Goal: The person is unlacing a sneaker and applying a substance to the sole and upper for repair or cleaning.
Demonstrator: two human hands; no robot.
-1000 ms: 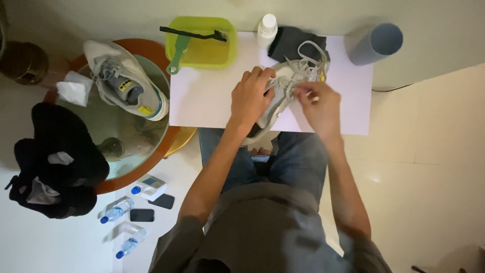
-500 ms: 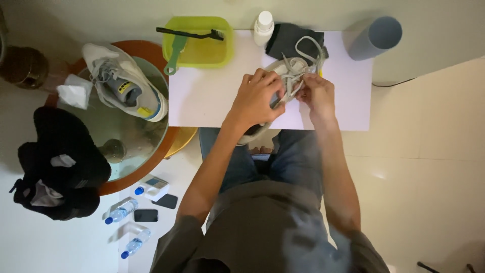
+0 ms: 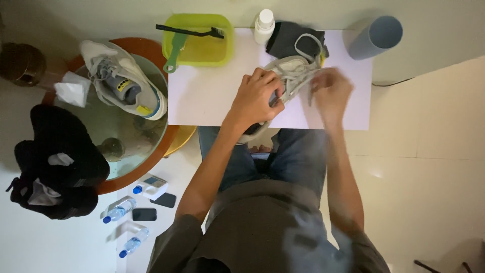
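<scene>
A seated person bends over a white sheet that covers a low table, working on one grey sneaker that lies on the sheet's near edge, its heel overhanging toward the person's knees. The left hand grips the sneaker's side, fingers curled and clamped on the upper. The right hand, just right of the sneaker, is blurred; its fingers appear pinched together on the pale lace, which loops up over a dark cloth at the sheet's far edge.

Two sneakers are in view: the second sneaker, grey with yellow and blue trim, lies left of the sheet on a round glass-topped table with a brown rim, beside one crumpled white tissue.

At the sheet's far-left corner sits one yellow-green plastic basin; whether it holds liquid cannot be told. Two brushes rest across it, a black brush over its rim and a green-handled brush hanging off its left side. One white bottle stands between the basin and the dark cloth. One blue-grey cup lies on its side beyond the sheet's far-right corner.

On the floor left of the sheet, below the round table, lie three blue-capped water bottles, two dark phones and one small white box. One black bag slumps over the round table's left edge.
</scene>
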